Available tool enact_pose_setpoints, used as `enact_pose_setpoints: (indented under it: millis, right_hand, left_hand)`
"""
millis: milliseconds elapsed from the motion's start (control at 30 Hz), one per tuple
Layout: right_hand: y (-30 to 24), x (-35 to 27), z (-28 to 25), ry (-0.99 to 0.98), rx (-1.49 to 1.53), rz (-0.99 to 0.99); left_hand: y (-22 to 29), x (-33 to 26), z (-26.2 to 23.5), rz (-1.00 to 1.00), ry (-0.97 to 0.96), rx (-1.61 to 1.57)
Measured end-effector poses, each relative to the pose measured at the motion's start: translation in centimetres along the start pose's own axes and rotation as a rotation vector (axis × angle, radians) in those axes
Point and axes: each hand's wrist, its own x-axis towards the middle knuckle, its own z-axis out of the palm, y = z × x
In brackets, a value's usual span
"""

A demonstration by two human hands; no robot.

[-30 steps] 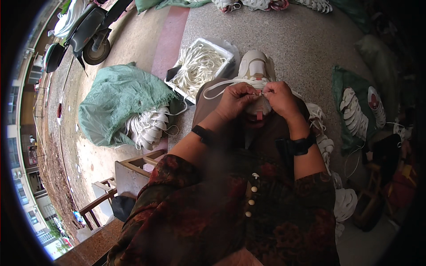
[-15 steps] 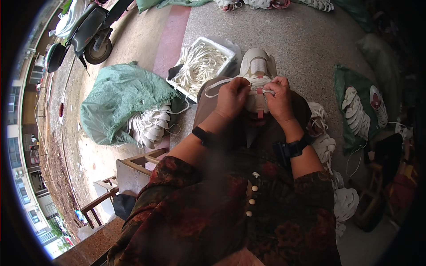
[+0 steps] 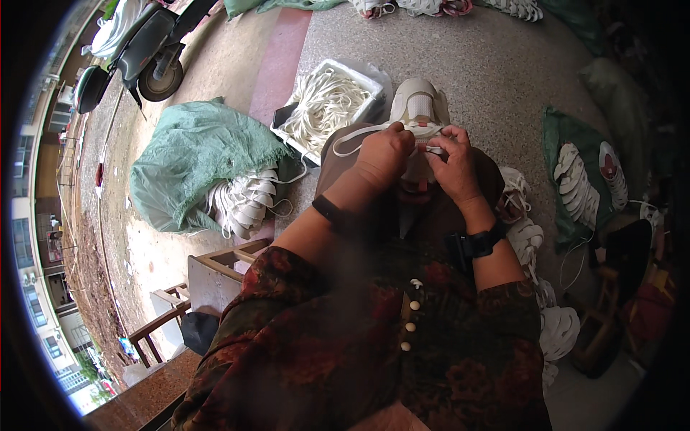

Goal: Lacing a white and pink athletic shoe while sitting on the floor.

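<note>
A cream-white shoe upper (image 3: 420, 100) with a reddish tongue strip rests on my lap, toe pointing away from me. Over its lacing area my left hand (image 3: 384, 152) is closed, pinching a white shoelace (image 3: 346, 141) that loops out to the left across my knee. Close beside it, my right hand (image 3: 454, 162) pinches another part of the lace at the right edge of the opening. The fingertips of both hands nearly meet over the tongue. My left hand covers part of the shoe's opening.
Beyond my left knee stands a white foam box (image 3: 371, 87) heaped with white laces. Left of it lies a green sack (image 3: 194, 161) spilling stacked white uppers (image 3: 243, 202). More uppers (image 3: 573, 183) sit on a green sack at right. Wooden stools (image 3: 228, 260) and a parked scooter (image 3: 147, 57) are at left.
My left hand has shifted slightly right and turned over the shoe's opening, covering more of it. My right hand stays near the same spot, its fingers slightly repositioned.
</note>
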Motion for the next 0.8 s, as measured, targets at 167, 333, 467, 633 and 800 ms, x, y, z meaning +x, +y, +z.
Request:
enact_pose_setpoints:
  millis: [167, 333, 467, 633, 800]
  right_hand:
    - [-0.2, 0.2, 0.0, 0.023, 0.041, -0.052]
    - [-0.1, 0.6, 0.5, 0.079, 0.223, 0.008]
    - [0.3, 0.6, 0.7, 0.066, 0.410, 0.115]
    - [1.3, -0.4, -1.7, 0.125, 1.288, 0.369]
    - [3.9, -2.4, -7.4, 0.414, 1.068, 0.549]
  left_hand:
    - [-0.6, -1.5, -2.9, -0.069, -0.020, 0.078]
    - [0.6, -0.6, -2.5, -0.278, -0.042, -0.620]
    - [0.9, 0.6, -0.9, -0.596, -0.107, -1.401]
    - [-2.0, -1.3, -3.6, -0.647, 0.070, -1.551]
    - [-8.5, -7.2, -14.4, -0.656, 0.512, -1.080]
